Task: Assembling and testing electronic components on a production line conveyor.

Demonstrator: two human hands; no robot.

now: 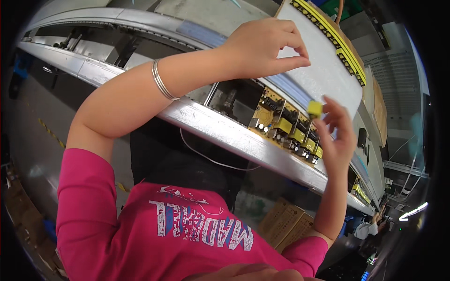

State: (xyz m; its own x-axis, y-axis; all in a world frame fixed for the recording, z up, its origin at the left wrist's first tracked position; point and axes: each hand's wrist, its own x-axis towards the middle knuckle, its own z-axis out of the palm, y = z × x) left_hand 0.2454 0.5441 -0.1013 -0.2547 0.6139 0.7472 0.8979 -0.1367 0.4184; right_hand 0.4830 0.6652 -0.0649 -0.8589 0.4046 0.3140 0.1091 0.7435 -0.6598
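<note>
The left arm bent sharply at the elbow, and its forearm, ringed by thin silver bangles (161,79), reached forward and to the right above the near metal rail (220,127). The left hand (274,47) hung over the near side of a white sheet (323,61), its back turned up toward the camera. Its fingers curled inward and the index finger bent down to the outstretched thumb, making a narrow loop; whether anything tiny sat at their tips I cannot tell.

The right forearm stood almost straight out from its elbow, well apart from the left one. The right hand (336,138) was somewhat blurred, the wrist bent slightly and the thumb side facing left. Thumb and index finger pinched a small yellow block (315,108) at their tips, while the other fingers curved loosely behind it. The block was in the air, just above the edge of the white sheet in the view and near a row of circuit boards (265,112).

Those boards lay side by side along the far side of the near rail, and carried similar yellow parts (283,125). More yellow pieces (349,61) stood in a long line along the sheet's far right edge.
</note>
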